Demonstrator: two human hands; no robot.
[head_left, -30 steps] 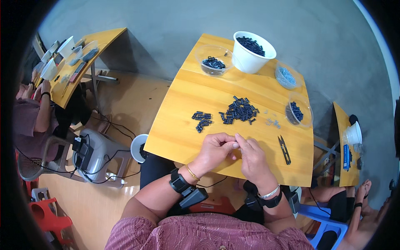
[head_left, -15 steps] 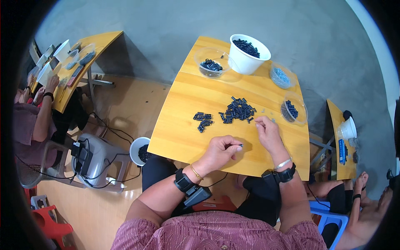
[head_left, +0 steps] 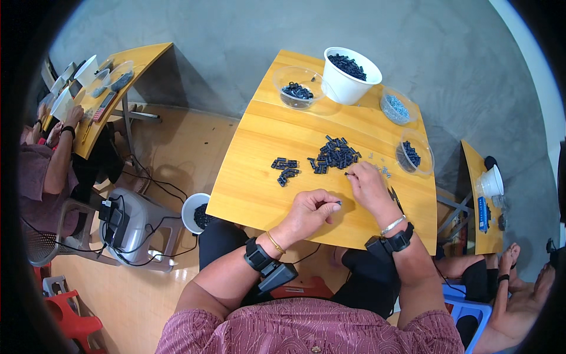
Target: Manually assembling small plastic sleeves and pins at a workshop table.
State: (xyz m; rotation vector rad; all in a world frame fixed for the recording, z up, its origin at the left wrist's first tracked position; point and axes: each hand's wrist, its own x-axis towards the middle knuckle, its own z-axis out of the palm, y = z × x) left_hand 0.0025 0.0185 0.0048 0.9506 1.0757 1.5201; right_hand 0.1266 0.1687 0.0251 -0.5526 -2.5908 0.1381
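Observation:
My left hand [head_left: 311, 213] is closed in a pinch above the near part of the wooden table [head_left: 247, 194]. A small dark piece [head_left: 339, 203] with a bluish glint shows at its fingertips. My right hand [head_left: 368, 187] has thumb and finger closed on a small black plastic piece [head_left: 346, 174], at the near right side of a heap of black plastic parts [head_left: 337, 153]. Left of that heap lies a smaller group of black parts [head_left: 286, 170]. Tiny clear pieces [head_left: 385, 171] are scattered beyond my right hand, and a slim black pointed tool [head_left: 397, 200] lies beside its wrist.
At the back stand a white bucket [head_left: 336, 87] of black parts and a clear bowl [head_left: 298, 104] of dark rings. Clear tubs of light-blue bits [head_left: 396, 120] and black parts [head_left: 407, 167] line the right edge. A floor bucket [head_left: 190, 215] stands left; people work at side tables.
My right hand has moved left and slightly nearer, and its fingers have closed on a black piece. The slim black tool has come into sight. My left hand keeps its pinch, nearly still.

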